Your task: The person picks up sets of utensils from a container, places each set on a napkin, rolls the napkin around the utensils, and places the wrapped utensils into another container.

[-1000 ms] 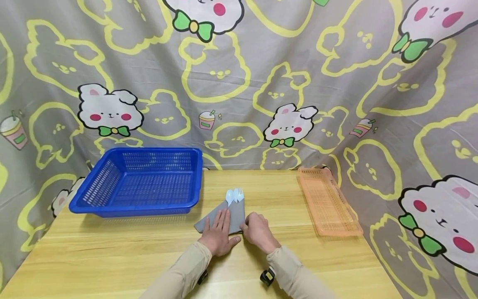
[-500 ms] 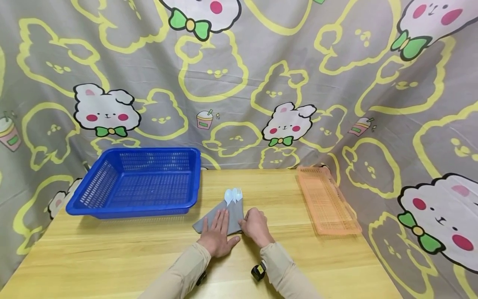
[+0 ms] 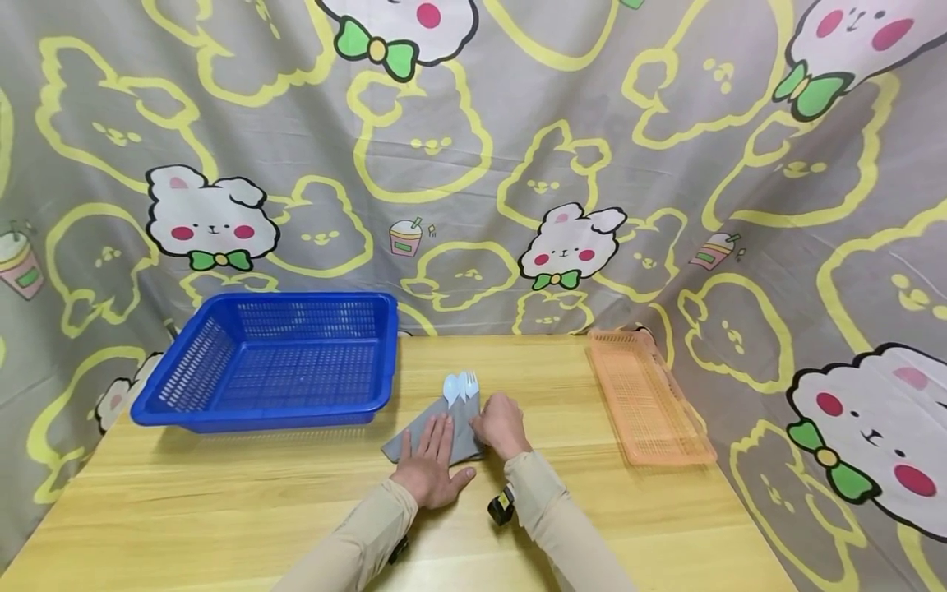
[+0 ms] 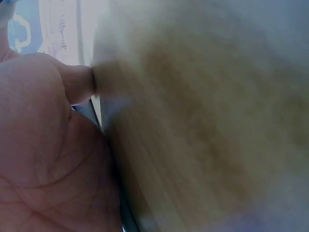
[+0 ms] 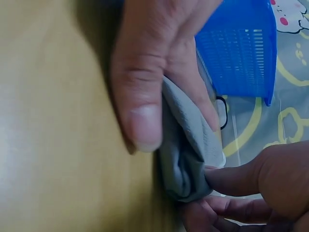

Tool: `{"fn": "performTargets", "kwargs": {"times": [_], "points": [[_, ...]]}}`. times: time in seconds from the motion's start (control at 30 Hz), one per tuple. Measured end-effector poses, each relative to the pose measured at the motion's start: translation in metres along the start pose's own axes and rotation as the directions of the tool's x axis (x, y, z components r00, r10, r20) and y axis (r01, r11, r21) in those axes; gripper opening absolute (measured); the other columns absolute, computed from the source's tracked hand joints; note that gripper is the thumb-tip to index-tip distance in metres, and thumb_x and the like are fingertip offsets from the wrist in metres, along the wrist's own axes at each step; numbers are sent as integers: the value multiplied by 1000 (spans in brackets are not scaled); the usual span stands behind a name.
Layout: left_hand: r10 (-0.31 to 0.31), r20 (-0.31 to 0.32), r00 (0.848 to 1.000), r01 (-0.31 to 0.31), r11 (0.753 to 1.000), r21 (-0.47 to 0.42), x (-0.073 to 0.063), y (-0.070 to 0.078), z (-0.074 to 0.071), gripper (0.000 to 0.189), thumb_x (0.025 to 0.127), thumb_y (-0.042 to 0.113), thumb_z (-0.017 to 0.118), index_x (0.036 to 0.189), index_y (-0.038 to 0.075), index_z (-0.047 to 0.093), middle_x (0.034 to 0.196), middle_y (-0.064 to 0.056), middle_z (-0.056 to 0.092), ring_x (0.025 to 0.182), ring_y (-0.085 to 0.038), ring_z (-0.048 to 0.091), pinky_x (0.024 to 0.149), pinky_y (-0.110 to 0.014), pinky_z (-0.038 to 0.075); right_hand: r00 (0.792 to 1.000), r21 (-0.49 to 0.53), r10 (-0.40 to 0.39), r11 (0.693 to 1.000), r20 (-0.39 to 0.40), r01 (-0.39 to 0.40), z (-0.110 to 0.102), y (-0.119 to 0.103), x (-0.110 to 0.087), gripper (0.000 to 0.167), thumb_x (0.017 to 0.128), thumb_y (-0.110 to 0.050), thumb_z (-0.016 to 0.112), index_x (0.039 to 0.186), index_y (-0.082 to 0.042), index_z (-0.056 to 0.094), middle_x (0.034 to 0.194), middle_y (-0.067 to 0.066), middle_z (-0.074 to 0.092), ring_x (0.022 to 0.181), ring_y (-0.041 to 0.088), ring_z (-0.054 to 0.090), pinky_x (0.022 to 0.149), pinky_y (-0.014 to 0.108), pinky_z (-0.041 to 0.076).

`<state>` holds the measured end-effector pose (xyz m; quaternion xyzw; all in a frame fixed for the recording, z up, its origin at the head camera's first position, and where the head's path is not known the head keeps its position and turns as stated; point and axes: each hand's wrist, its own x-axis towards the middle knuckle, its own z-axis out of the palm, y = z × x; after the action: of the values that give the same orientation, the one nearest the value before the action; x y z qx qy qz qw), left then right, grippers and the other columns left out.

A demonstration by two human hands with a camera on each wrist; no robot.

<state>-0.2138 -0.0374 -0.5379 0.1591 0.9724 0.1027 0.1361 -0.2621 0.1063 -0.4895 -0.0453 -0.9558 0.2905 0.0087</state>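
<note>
A grey cloth (image 3: 462, 432), folded into a slanted shape, lies on the table. From its far end stick out a light blue spoon (image 3: 450, 386), a fork (image 3: 472, 384) and a third piece (image 3: 463, 385) between them, its kind unclear. My left hand (image 3: 431, 469) rests flat on the cloth with fingers straight, pressing it down. My right hand (image 3: 501, 424) pinches the cloth's right edge. In the right wrist view the thumb and fingers of the right hand (image 5: 285, 181) hold the rolled, layered edge. The left wrist view shows mostly the left palm (image 4: 43, 145).
A blue basket (image 3: 307, 411) stands at the back left of the wooden table (image 3: 222, 510). To the right lies a shallow orange basket (image 3: 651, 403). Behind hangs a patterned grey curtain (image 3: 459, 222). A thin black loop (image 5: 223, 112) shows beyond the cloth in the right wrist view.
My right hand has moved a little forward along the cloth's right edge, toward the cutlery. The left hand stays pressed in place. The head view has shifted slightly.
</note>
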Motion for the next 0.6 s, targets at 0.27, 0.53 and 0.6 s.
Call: {"fn": "performTargets", "kwargs": {"times": [0.27, 0.53, 0.6], "points": [[-2, 13, 1000, 2, 1000, 8, 5, -1, 5, 89, 101, 67, 32, 164, 7, 7, 173, -10, 1, 162, -29, 1, 127, -63, 3, 999, -10, 47, 999, -5, -47, -2, -9, 24, 47, 81, -9, 80, 55, -15, 42, 55, 0, 44, 56, 19, 47, 53, 30, 42], [1, -7, 1000, -1, 1000, 30, 8, -4, 10, 90, 100, 69, 32, 164, 9, 8, 173, -9, 3, 162, -29, 3, 127, -64, 6, 996, -7, 85, 996, 21, -85, -2, -17, 45, 25, 77, -3, 77, 64, -7, 57, 64, 8, 59, 59, 23, 55, 50, 30, 46], [3, -10, 1000, -2, 999, 33, 8, -5, 11, 91, 100, 69, 32, 164, 9, 8, 173, -9, 3, 162, -29, 3, 126, -64, 6, 994, -6, 107, 994, 37, -107, -2, -18, 49, 18, 78, -4, 78, 68, -3, 62, 65, 11, 64, 55, 24, 60, 47, 29, 47]]}}
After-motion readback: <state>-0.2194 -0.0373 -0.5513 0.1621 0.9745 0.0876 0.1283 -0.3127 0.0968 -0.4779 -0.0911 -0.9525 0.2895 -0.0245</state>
